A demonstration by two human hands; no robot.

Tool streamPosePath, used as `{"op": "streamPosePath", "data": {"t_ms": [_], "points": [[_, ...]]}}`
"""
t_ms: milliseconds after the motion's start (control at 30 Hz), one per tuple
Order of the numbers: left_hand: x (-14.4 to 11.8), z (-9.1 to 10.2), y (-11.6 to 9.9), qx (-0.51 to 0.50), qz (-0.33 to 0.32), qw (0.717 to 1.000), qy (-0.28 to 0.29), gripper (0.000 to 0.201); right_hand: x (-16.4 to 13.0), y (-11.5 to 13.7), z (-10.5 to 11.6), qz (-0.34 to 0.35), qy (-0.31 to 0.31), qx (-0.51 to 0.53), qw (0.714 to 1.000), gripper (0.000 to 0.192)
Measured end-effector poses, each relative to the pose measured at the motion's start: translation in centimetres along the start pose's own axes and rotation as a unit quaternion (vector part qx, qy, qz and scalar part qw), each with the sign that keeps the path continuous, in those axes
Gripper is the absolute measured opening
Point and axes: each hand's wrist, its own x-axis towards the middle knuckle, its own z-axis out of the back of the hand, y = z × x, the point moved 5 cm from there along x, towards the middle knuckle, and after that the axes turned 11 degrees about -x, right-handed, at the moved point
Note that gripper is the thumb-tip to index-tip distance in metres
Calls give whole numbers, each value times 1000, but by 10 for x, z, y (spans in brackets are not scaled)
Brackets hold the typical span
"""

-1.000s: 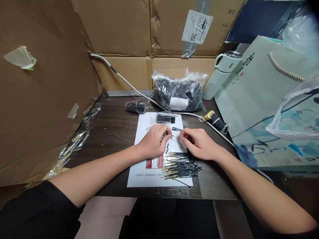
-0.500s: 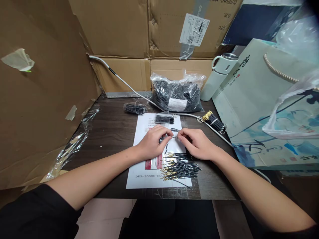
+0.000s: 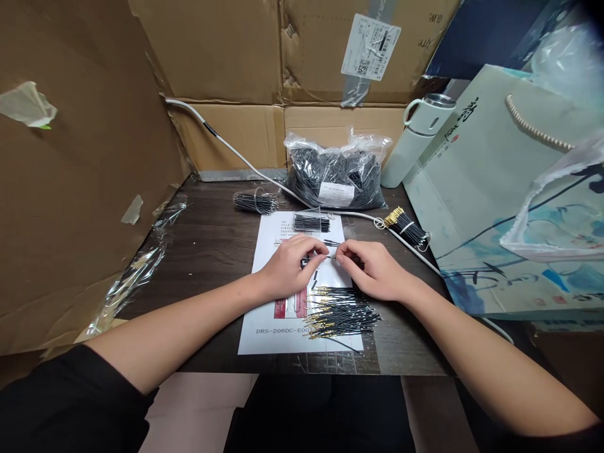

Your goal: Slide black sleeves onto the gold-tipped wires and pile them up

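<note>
Two hands meet over the sheet (image 3: 264,314) at the middle of the desk (image 3: 212,251), pinching one thin wire (image 3: 331,257) between them. The left hand (image 3: 287,267) closes thumb and forefinger on a small black piece at the wire's left end; the right hand (image 3: 372,270) nips the other end, fingers curled tight. Judging by its look, the wire is very light, thin and bendy, with a metal tip that could kink, so it is best held near the ends with fingertips only. A loose pile (image 3: 342,311) of such wires lies at 6 o'clock of the hands, touching the right wrist. A small bundle (image 3: 311,222) sits at 12 o'clock, a full bag (image 3: 335,179) beyond it.
</note>
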Motion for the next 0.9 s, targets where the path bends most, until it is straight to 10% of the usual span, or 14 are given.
{"op": "streamPosePath", "data": {"t_ms": [900], "points": [[-3, 7, 6, 116, 95, 987, -60, 13, -1, -1, 2, -1, -1, 13, 1000, 13]]}}
